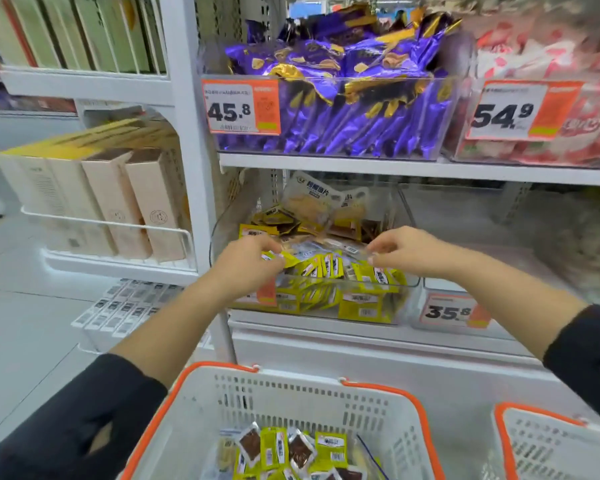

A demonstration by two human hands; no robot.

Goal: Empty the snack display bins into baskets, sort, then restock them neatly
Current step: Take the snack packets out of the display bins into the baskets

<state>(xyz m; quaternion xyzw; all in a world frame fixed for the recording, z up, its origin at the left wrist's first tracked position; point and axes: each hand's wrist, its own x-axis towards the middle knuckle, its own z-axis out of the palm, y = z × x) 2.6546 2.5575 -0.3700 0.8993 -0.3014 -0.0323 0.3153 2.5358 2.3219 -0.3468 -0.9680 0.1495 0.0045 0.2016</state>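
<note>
My left hand (253,254) pinches a yellow snack packet (290,259) over the clear bin (409,299). My right hand (400,251), fingers curled, pinches a clear-wrapped packet (355,251). The white basket (326,400) sits near me.

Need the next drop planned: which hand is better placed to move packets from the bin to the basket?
Left, probably: the left hand already pinches a yellow packet, above the basket; the right hand seems empty.

The snack packets (329,268) in the clear bin (378,289) are yellow. The basket (291,403) is white with an orange rim and small holes in rows. The bags (343,109) up top are purple and gold. The price tags (241,106) are white and orange with black numbers. The sleeves (84,420) are black.
</note>
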